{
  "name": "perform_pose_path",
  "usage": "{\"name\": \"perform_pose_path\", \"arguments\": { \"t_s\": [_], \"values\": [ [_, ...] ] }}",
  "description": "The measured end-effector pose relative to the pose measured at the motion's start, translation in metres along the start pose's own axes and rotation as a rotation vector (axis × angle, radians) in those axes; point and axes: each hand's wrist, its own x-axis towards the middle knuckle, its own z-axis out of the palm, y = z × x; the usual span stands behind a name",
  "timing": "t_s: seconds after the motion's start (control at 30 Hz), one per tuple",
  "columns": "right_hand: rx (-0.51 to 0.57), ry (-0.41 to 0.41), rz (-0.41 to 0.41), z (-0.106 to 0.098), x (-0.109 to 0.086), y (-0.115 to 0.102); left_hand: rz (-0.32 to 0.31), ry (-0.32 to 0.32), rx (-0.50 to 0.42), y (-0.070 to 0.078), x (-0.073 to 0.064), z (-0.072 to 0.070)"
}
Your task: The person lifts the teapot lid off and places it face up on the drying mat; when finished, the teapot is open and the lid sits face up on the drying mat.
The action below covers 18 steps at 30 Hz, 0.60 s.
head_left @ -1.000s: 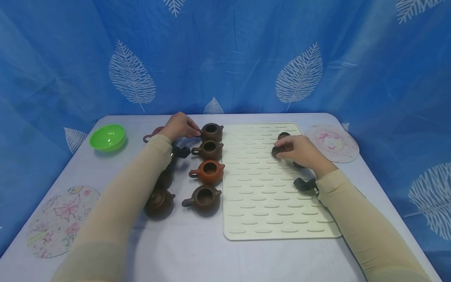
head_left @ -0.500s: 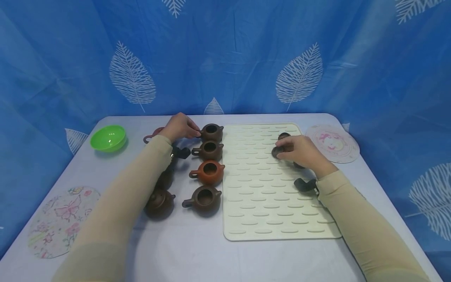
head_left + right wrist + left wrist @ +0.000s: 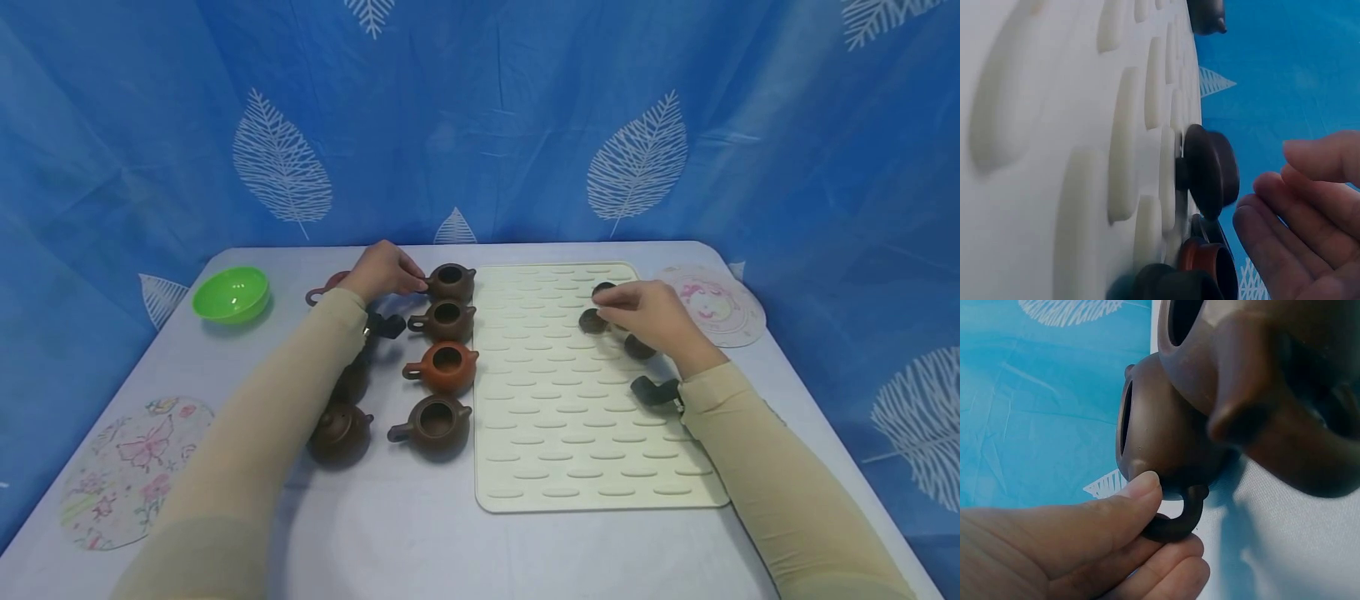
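Observation:
At the table's far side my left hand (image 3: 384, 271) pinches the handle (image 3: 1175, 528) of a brown lidless teapot (image 3: 451, 282) between thumb and fingers. Below it in the same column stand another brown lidless teapot (image 3: 446, 319), an orange-brown one (image 3: 446, 367) and a dark brown one (image 3: 437, 424). My right hand (image 3: 651, 315) hovers over the cream mat (image 3: 555, 417), fingers extended and holding nothing. Just apart from its fingertips, a dark teapot lid (image 3: 1210, 172) lies knob-down on the mat. Two more lids, a far one (image 3: 602, 289) and a nearer one (image 3: 639, 347), lie around the hand.
Left of the open column stand more teapots, including a lidded brown teapot (image 3: 341, 433) and a reddish one (image 3: 327, 285), partly behind my left arm. A green bowl (image 3: 231, 296) sits at the far left. Round patterned mats lie at left (image 3: 135, 471) and right (image 3: 708, 304).
My right hand has let go of the dark lid and drawn back slightly to the right, uncovering it. The left hand stays on the far teapot's handle.

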Motion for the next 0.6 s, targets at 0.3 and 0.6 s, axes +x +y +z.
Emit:
{"name": "perform_pose_path", "arguments": {
  "t_s": [0.3, 0.6],
  "values": [
    [0.039, 0.012, 0.014, -0.0017, -0.0004, -0.0003, -0.013, -0.005, 0.003, 0.0013, -0.0009, -0.0005],
    [0.054, 0.02, 0.035, -0.0019, -0.0015, -0.0027, 0.0, 0.003, 0.003, 0.0008, -0.0006, -0.0003]
  ]
}}
